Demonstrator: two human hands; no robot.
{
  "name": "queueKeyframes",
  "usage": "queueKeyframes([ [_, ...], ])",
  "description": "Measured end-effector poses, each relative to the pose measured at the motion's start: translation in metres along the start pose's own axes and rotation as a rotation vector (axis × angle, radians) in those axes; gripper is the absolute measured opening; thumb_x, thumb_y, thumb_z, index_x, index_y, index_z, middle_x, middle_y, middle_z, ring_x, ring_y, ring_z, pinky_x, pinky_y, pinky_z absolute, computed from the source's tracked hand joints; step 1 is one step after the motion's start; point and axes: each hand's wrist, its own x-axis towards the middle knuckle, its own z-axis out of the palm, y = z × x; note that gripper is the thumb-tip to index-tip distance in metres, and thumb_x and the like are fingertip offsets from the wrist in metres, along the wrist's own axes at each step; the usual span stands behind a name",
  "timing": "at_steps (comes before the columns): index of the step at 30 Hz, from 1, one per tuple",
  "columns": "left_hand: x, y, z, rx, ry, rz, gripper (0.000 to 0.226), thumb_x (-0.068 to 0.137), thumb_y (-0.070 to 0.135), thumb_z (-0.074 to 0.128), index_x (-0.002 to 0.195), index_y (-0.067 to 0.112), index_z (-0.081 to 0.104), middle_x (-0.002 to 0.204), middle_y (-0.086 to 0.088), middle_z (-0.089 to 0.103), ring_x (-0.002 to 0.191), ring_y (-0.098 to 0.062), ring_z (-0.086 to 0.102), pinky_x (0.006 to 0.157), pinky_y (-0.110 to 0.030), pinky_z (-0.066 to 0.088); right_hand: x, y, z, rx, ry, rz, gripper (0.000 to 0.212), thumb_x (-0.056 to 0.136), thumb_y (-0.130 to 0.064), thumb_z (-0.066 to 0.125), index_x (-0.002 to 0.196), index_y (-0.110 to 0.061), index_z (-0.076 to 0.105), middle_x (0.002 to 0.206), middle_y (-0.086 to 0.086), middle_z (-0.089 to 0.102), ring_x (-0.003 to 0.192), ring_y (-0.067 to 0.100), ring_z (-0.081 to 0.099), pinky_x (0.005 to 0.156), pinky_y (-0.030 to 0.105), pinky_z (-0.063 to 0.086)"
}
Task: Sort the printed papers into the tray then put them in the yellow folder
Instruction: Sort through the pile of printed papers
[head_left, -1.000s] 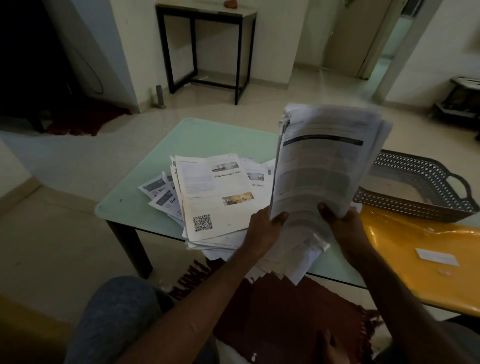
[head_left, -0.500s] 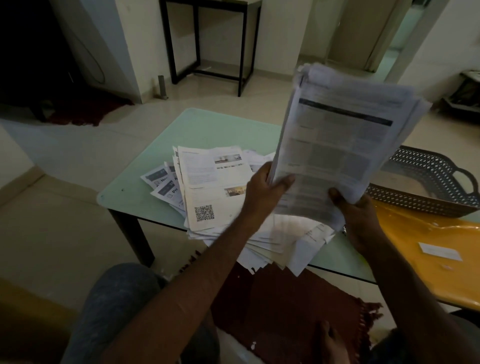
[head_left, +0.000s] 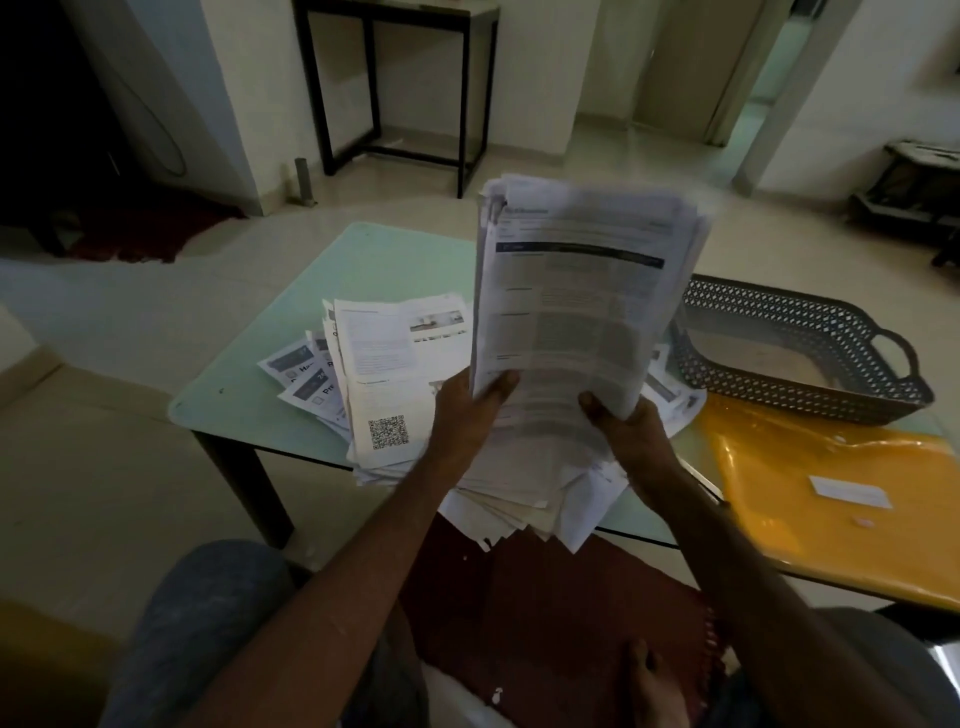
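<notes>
A thick stack of printed papers (head_left: 576, 306) stands upright above the table. My left hand (head_left: 465, 410) grips its lower left edge, thumb on the front page. My right hand (head_left: 631, 423) holds its lower right corner. Under them a loose pile of printed papers (head_left: 387, 374) lies spread on the pale green table (head_left: 374, 270), some sheets hanging over the near edge. The dark perforated tray (head_left: 800, 338) sits at the right, holding no papers that I can see. The yellow folder (head_left: 831, 499) lies in front of the tray, with a small white label on it.
A dark red mat (head_left: 566, 629) lies on the floor below the table's near edge, with my foot (head_left: 654, 686) on it. A black-framed side table (head_left: 405, 88) stands by the far wall. A low dark stand (head_left: 914, 187) is at the far right.
The stack has turned more upright and swung a little to the left between both hands. Both hands keep their hold on its lower edge.
</notes>
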Motion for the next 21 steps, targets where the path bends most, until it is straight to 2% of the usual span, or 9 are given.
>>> queueKeyframes([
  [5, 0.012, 0.029, -0.005, 0.145, 0.037, 0.068, 0.03, 0.091, 0.037, 0.069, 0.113, 0.017, 0.07, 0.094, 0.004, 0.072, 0.083, -0.013, 0.072, 0.069, -0.022, 0.059, 0.0, -0.026, -0.01, -0.049, -0.002, -0.119, 0.056, 0.087, -0.041, 0.075, 0.134, -0.021, 0.053, 0.124, -0.009, 0.065, 0.114, 0.009, 0.062, 0.096, 0.036, 0.055],
  [8, 0.022, 0.042, -0.023, 0.317, 0.065, 0.161, 0.036, 0.093, 0.038, 0.066, 0.119, 0.014, 0.068, 0.099, -0.002, 0.072, 0.085, -0.017, 0.071, 0.071, -0.026, 0.059, 0.003, -0.045, -0.02, -0.181, 0.073, -0.226, 0.071, 0.086, -0.037, 0.077, 0.144, -0.019, 0.039, 0.14, -0.003, 0.051, 0.126, 0.017, 0.055, 0.1, 0.041, 0.054],
  [10, 0.03, 0.046, -0.036, 0.473, 0.058, 0.228, 0.04, 0.093, 0.042, 0.064, 0.121, 0.013, 0.068, 0.106, -0.01, 0.073, 0.092, -0.026, 0.07, 0.08, -0.037, 0.059, 0.009, -0.058, -0.026, -0.44, 0.229, -0.438, 0.087, 0.081, -0.035, 0.084, 0.149, -0.014, 0.034, 0.15, 0.009, 0.039, 0.133, 0.022, 0.044, 0.106, 0.047, 0.049],
  [12, 0.034, 0.053, -0.046, 0.61, 0.043, 0.259, 0.045, 0.093, 0.051, 0.059, 0.12, 0.017, 0.068, 0.107, -0.012, 0.073, 0.096, -0.032, 0.069, 0.083, -0.045, 0.058, 0.011, -0.079, -0.026, -0.741, 0.317, -0.786, 0.098, 0.075, -0.037, 0.088, 0.151, -0.005, 0.034, 0.154, 0.019, 0.032, 0.142, 0.029, 0.033, 0.114, 0.05, 0.039],
  [14, 0.037, 0.059, -0.053, 0.743, 0.015, 0.303, 0.043, 0.093, 0.053, 0.055, 0.119, 0.022, 0.068, 0.108, -0.011, 0.073, 0.096, -0.033, 0.069, 0.084, -0.047, 0.057, 0.006, -0.114, -0.013, -1.112, 0.306, -1.086, 0.106, 0.074, -0.046, 0.085, 0.157, -0.012, 0.029, 0.164, 0.019, 0.022, 0.153, 0.036, 0.019, 0.121, 0.058, 0.025],
  [16, 0.039, 0.069, -0.057, 0.834, -0.037, 0.34, 0.031, 0.096, 0.049, 0.054, 0.114, 0.028, 0.068, 0.105, -0.007, 0.073, 0.093, -0.03, 0.068, 0.082, -0.045, 0.056, 0.007, -0.15, 0.007, -1.513, 0.223, -1.23, 0.107, 0.077, -0.054, 0.077, 0.162, -0.025, 0.018, 0.17, 0.012, 0.011, 0.156, 0.035, 0.008, 0.124, 0.061, 0.01],
  [18, 0.039, 0.08, -0.061, 0.864, -0.114, 0.347, 0.021, 0.097, 0.05, 0.051, 0.1, 0.035, 0.066, 0.094, 0.002, 0.071, 0.085, -0.023, 0.066, 0.079, -0.042, 0.055, 0.016, -0.181, 0.029, -1.791, 0.054, -1.203, 0.103, 0.075, -0.056, 0.075, 0.158, -0.036, 0.019, 0.168, 0.006, 0.019, 0.155, 0.033, 0.015, 0.122, 0.065, 0.008],
  [19, 0.038, 0.086, -0.063, 0.88, -0.138, 0.365, 0.018, 0.096, 0.051, 0.051, 0.094, 0.038, 0.063, 0.089, 0.006, 0.069, 0.082, -0.02, 0.065, 0.078, -0.042, 0.055, 0.019, -0.194, 0.037, -1.836, -0.06, -1.146, 0.095, 0.072, -0.056, 0.076, 0.152, -0.044, 0.027, 0.162, 0.002, 0.035, 0.149, 0.032, 0.03, 0.118, 0.069, 0.018],
  [21, 0.039, 0.094, -0.067, 0.886, -0.14, 0.413, 0.008, 0.093, 0.049, 0.053, 0.09, 0.044, 0.058, 0.087, 0.008, 0.068, 0.082, -0.019, 0.065, 0.077, -0.042, 0.055, 0.019, -0.219, 0.044, -1.853, -0.244, -0.964, 0.064, 0.078, -0.052, 0.076, 0.134, -0.05, 0.046, 0.134, -0.006, 0.061, 0.125, 0.026, 0.055, 0.102, 0.051, 0.042],
])
